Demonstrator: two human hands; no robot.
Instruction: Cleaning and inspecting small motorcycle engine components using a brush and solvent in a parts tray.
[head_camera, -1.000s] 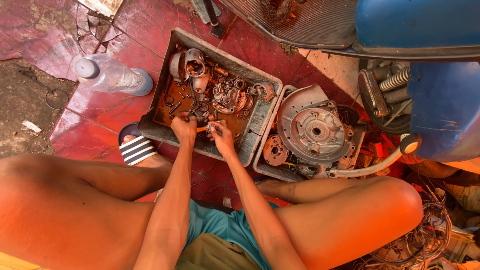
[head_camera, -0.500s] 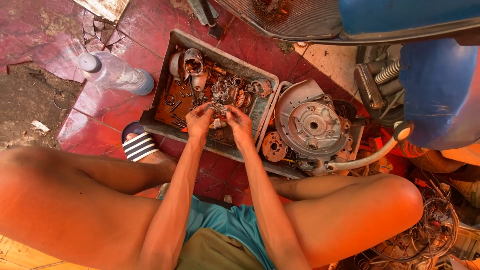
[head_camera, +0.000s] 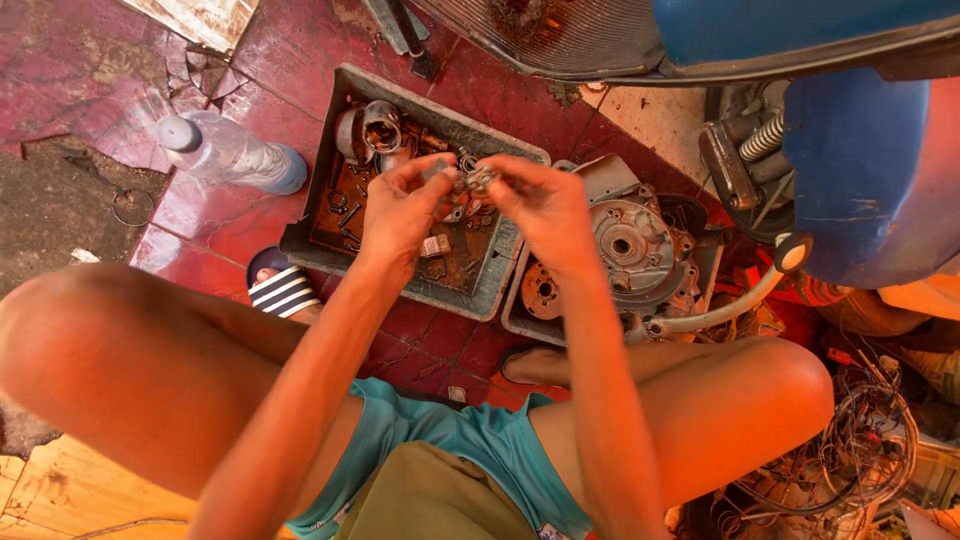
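Both hands had risen from the parts tray, and the left hand and right hand pinched opposite ends of a small metal part, held crosswise between them above the tray, equally near each.

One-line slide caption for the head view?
Both hands, left hand and right hand, hold a small metal part above a parts tray.

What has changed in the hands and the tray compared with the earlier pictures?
Both hands, left and right, rose from the tray and now hold a small metal part between their fingertips above it. The tray, bottle and engine cover stayed in place.
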